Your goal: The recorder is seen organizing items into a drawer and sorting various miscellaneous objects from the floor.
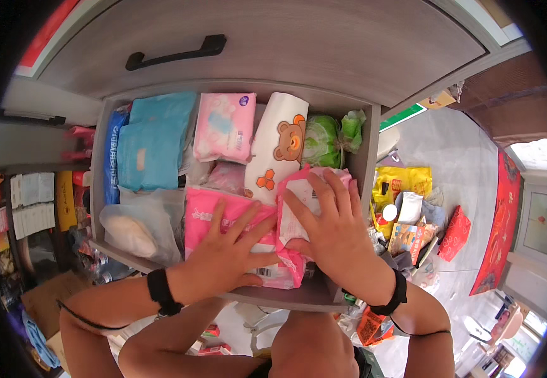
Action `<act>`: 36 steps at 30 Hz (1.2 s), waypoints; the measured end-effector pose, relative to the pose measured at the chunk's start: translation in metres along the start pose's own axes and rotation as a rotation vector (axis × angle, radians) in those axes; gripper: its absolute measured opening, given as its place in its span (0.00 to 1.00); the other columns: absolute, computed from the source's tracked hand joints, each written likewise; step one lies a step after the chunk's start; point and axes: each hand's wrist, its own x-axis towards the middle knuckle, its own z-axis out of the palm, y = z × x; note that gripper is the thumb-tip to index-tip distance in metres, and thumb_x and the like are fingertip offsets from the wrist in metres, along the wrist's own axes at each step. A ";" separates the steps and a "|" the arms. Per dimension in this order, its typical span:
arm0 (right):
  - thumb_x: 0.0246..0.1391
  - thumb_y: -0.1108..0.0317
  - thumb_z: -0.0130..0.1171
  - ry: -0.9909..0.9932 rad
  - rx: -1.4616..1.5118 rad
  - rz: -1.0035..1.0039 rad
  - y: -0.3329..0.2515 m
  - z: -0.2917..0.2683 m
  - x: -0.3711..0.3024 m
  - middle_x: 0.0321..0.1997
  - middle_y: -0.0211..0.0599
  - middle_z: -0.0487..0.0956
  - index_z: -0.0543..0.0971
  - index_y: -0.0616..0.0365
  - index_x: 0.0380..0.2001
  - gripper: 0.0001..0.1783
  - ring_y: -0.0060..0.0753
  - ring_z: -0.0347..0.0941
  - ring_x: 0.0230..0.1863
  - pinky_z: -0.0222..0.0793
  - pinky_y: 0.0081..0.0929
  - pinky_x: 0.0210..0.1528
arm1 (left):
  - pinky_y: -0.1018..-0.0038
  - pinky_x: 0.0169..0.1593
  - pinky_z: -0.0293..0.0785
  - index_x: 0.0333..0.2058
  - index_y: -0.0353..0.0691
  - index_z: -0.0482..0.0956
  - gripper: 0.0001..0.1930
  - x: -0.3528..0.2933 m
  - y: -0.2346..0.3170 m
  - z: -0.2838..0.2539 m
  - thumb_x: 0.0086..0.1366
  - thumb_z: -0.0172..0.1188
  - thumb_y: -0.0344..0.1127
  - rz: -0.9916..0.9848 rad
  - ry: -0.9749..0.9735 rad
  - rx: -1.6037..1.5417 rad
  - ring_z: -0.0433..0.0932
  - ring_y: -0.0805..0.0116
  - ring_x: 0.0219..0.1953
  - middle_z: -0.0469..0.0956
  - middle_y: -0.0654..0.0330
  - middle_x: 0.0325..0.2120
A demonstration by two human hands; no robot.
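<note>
Fingers spread, my left hand (223,255) rests on a bright pink soft package (199,220) at the front of the pulled-out drawer (286,301). Beside it my right hand (343,236), also flat and spread, lies over a pink and white package (298,190) in the front right corner. Neither hand is closed around anything. Behind them are a white roll-shaped pack with a bear print (264,142), a light pink packet (224,126) and a green bundle in clear plastic (324,142). Two overlapping teal packs (150,151) stand at the back left.
Left of my hands, a clear plastic bag with something pale inside (131,233) fills the drawer's front corner. A closed drawer front with a black handle (175,53) rises behind. Shelves of boxes (32,189) stand left; a yellow bag (412,179) and mixed items lie on the floor right.
</note>
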 end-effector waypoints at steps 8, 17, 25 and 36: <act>0.49 0.67 0.58 -0.081 -0.127 -0.148 0.001 -0.039 -0.013 0.60 0.48 0.64 0.71 0.50 0.56 0.27 0.56 0.58 0.64 0.65 0.51 0.59 | 0.25 0.60 0.37 0.55 0.65 0.67 0.30 -0.012 -0.003 0.005 0.53 0.67 0.52 -0.032 -0.120 -0.086 0.37 0.34 0.69 0.44 0.48 0.68; 0.36 0.78 0.62 -0.354 -0.148 -0.127 0.005 -0.025 0.011 0.48 0.51 0.69 0.71 0.55 0.50 0.31 0.59 0.69 0.48 0.76 0.37 0.42 | 0.25 0.61 0.34 0.57 0.67 0.68 0.30 -0.008 -0.001 0.007 0.55 0.65 0.49 -0.050 -0.154 -0.076 0.37 0.37 0.70 0.43 0.52 0.69; 0.41 0.70 0.63 -0.490 -0.135 -0.021 0.002 0.001 0.010 0.44 0.49 0.72 0.72 0.58 0.49 0.28 0.49 0.72 0.46 0.74 0.33 0.44 | 0.28 0.62 0.30 0.62 0.65 0.63 0.38 -0.005 0.000 -0.033 0.52 0.69 0.46 -0.160 -0.252 -0.155 0.34 0.35 0.70 0.40 0.48 0.69; 0.22 0.67 0.64 -0.337 0.134 -0.398 0.029 0.016 0.027 0.16 0.44 0.77 0.83 0.57 0.17 0.10 0.46 0.77 0.22 0.72 0.40 0.24 | 0.27 0.61 0.30 0.65 0.55 0.56 0.53 -0.011 -0.016 0.007 0.39 0.75 0.47 -0.116 -0.243 0.056 0.34 0.35 0.70 0.39 0.47 0.69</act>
